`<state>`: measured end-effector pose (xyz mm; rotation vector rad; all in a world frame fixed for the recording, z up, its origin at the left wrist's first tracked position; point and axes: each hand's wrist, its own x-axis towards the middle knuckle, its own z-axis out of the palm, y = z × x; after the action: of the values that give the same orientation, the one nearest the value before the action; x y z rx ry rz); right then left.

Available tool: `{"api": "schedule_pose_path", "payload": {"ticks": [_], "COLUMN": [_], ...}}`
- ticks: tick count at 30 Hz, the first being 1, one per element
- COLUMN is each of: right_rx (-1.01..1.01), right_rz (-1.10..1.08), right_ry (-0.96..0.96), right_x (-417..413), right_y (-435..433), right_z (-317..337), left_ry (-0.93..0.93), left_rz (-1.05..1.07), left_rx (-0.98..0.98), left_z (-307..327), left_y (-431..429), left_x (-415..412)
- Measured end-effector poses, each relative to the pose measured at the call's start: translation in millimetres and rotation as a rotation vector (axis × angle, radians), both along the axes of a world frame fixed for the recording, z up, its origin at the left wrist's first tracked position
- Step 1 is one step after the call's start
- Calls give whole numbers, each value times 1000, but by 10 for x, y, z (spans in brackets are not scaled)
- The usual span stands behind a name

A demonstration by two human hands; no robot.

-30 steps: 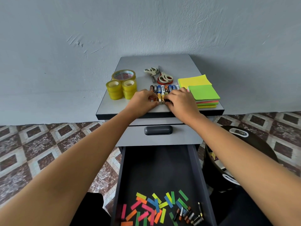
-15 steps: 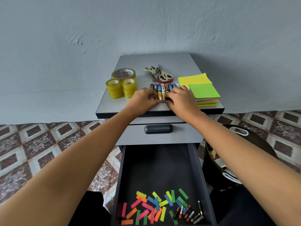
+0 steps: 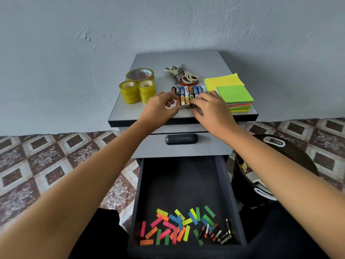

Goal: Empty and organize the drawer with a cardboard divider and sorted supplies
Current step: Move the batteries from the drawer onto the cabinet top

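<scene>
Setting: grey-blue plaster wall (image 3: 168,25) behind, patterned tile floor (image 3: 46,156), and a small grey cabinet whose top (image 3: 186,57) meets the wall. Head view only.

Left hand (image 3: 158,109): on the cabinet top, fingers curled, two nails facing up, set against the left end of the near row of batteries (image 3: 185,101). Cannot tell whether it pinches one or only presses the row.

Right hand (image 3: 212,107): fingers bent down over the right end of the same row, covering it. What lies under the fingertips is hidden, so a hold cannot be told. The exposed batteries lie between the two hands.

Just beyond the fingertips: a far row of batteries (image 3: 188,90), lying side by side and touching the near row. Further beyond: two pairs of scissors (image 3: 182,75), overlapping. Left of the left hand: tape rolls (image 3: 138,86), two small stacks in front and one wider roll behind. Just beside the right hand, on its right: sticky notes (image 3: 233,92), a green-topped pile in front of a yellow one.

Below the wrists: a closed drawer with a dark handle (image 3: 181,139). Under both forearms, nearer the camera: the open drawer (image 3: 179,180), dark inside. At its near end lie scattered paper strips (image 3: 173,227) in several colours, with loose batteries (image 3: 214,231) just beside them in the right corner. Right of the right forearm, on the floor: a black basket (image 3: 295,150) with white handles.
</scene>
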<state>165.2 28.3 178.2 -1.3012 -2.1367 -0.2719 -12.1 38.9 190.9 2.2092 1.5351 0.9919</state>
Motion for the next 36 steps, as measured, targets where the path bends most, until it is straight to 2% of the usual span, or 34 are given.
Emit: {"api": "schedule_pose_path", "payload": {"ticks": [3, 7, 11, 16, 20, 25, 31, 34, 36], "right_rx": [-44, -302, -614, -1015, -1212, -1247, -1092, -1046, -1046], "right_rz": [40, 16, 13, 71, 132, 137, 227, 227, 198], "right_ry": [99, 176, 99, -132, -347, -530, -696, -703, -637], "right_x": [88, 288, 443, 453, 425, 379, 274, 270, 285], "right_y": [-290, -707, -1025, -1297, -1378, -1365, -1378, -1366, -1340], "right_z": [-131, -477, -983, -1510, -1899, -2297, -2482, -2512, -2507], "left_ry": [-57, -78, -8, 125, 203, 267, 270, 315, 367], "left_rz": [-42, -115, -172, -249, -246, -251, -222, -212, -216], "left_rx": [70, 47, -266, -675, -835, -911, -963, -963, -973], "left_z": [-132, -534, -1120, -1761, -2113, -2321, -2413, -2479, -2539], "left_y": [-284, -679, -1059, -1341, -1435, -1537, -1585, -1569, -1560], "left_x": [-25, -39, 10, 156, 249, 273, 262, 335, 437]}}
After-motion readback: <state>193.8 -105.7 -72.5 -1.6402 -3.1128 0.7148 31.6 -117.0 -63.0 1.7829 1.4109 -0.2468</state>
